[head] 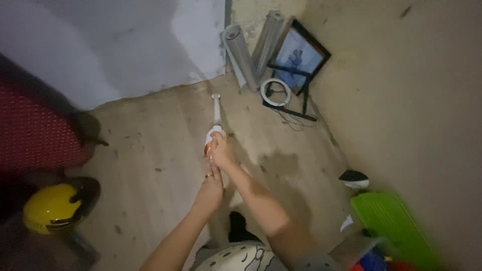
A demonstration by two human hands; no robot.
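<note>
White tool: a long white stick-like tool point(216, 120) with an orange part near the grip points away from the person, its far end close to the floor near the wall
Right hand: the right hand point(221, 150) grips the upper end of the tool, fingers wrapped tightly around it
Left hand: the left hand point(211, 188) is just below the right one and touches the right wrist; its fingers are curled, and one finger carries a ring; whether it holds the tool cannot be told
Floor: the beige floor point(160, 150) is dusty, with dark spots and a darker patch right of the arms
Corner: two grey rolls point(251, 47) lean on the wall, beside a framed picture point(301, 57) and a white ring lamp point(275, 92) on a black stand
Left side: a yellow helmet point(50, 207) lies near a red dotted cloth point(35, 130)
Right side: a green flat thing point(391, 226) lies by the wall, blurred
</note>
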